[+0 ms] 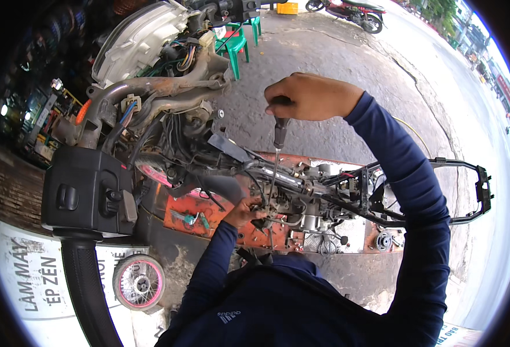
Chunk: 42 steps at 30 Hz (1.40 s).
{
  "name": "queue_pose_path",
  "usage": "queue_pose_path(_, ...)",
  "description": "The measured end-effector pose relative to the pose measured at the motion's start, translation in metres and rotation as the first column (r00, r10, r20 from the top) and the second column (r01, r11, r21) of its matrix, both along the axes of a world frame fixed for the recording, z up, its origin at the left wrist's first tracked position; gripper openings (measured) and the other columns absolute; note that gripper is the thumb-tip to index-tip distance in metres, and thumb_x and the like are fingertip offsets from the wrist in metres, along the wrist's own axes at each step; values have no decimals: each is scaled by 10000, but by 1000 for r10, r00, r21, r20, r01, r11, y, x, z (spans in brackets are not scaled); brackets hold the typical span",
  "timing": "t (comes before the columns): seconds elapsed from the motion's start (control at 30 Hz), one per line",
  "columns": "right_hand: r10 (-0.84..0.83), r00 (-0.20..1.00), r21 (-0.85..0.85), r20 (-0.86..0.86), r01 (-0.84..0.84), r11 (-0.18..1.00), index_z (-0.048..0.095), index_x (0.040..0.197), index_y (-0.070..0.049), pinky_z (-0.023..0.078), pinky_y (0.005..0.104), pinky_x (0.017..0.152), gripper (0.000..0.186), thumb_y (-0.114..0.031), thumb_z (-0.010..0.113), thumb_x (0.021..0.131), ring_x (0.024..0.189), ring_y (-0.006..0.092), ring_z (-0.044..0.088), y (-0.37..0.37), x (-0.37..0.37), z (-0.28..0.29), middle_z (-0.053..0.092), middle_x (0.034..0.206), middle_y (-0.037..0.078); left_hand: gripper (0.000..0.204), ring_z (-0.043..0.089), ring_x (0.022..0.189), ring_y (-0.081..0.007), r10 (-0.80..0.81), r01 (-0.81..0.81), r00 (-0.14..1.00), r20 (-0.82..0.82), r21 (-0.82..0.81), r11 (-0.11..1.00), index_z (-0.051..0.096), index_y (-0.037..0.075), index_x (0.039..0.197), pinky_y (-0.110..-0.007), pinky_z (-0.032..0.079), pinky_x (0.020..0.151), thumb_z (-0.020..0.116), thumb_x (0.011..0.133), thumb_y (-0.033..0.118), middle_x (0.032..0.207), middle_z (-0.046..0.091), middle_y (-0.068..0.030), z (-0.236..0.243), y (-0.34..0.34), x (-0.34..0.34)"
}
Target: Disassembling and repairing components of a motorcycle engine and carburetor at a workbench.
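Raised over a stripped motorcycle frame (483, 182), my right hand (313, 97) is closed around the dark handle of a screwdriver (279, 134). Its long thin shaft points down into the greasy engine parts (281, 205), where the tip is lost among them. Low at the near side of those parts, my left hand (243, 214) has its fingers curled against a small metal piece close to the shaft's lower end. What those fingers grip is too small to make out. Cables and a dark pipe partly cover the area beside the left hand.
At left, a black switch housing (87, 191) and handlebar grip (84, 283) jut up close. A headlight (142, 46) and bare wires hang beyond. Tools and parts lie on an orange platform (177, 205). A pink-rimmed wheel (139, 282), green stool (236, 52) and red motorbike (353, 11) stand around.
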State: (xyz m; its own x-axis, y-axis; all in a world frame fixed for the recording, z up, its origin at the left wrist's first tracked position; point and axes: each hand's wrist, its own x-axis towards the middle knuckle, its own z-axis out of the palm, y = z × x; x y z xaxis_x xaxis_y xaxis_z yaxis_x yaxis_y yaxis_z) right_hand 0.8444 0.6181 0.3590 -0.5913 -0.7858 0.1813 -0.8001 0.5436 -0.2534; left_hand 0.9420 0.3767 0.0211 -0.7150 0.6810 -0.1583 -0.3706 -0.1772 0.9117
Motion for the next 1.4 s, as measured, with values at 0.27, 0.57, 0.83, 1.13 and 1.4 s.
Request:
queue_pose_path(0.27,-109,933,212,343,37,977,625,919,-23,497,401,643,278,-288,549,956,625,239,619,5,0,15,627,730,121,407,611,885,-74,-7,7,1000,-14,-3,1000,650,23,1178,-228,507,794,699,782,102,957,649,16,13,2,2)
queue_pose_path(0.57,106,931,78,350,-142,987,617,893,15,475,399,725,266,-249,596,909,733,279,611,3,13,8,617,760,159,407,617,905,-82,29,-31,999,-31,-62,998,656,19,1172,-226,516,803,715,783,123,1030,649,-7,-2,-6,-1)
queue_pose_path(0.83,-46,932,159,359,-12,987,595,886,34,474,469,792,381,-346,620,908,895,377,638,8,24,14,649,859,185,393,630,908,-88,23,-24,999,-34,-31,999,661,25,1157,-226,527,834,730,788,139,1040,650,-4,18,-6,7)
queue_pose_path(1.13,39,996,-43,78,-36,998,572,930,-8,468,431,652,281,-279,645,914,650,345,581,4,17,-11,604,751,191,360,643,856,-85,18,-19,999,-40,-19,1000,665,23,1120,-227,547,803,745,790,142,1023,656,-7,23,-3,5)
queue_pose_path(1.4,-255,960,419,-117,280,863,587,950,-12,470,376,626,237,-237,653,915,629,196,569,1,16,-2,589,730,79,367,645,860,-87,38,-42,995,-88,-46,998,658,8,1141,-232,552,782,727,800,123,1026,660,-12,27,-2,5)
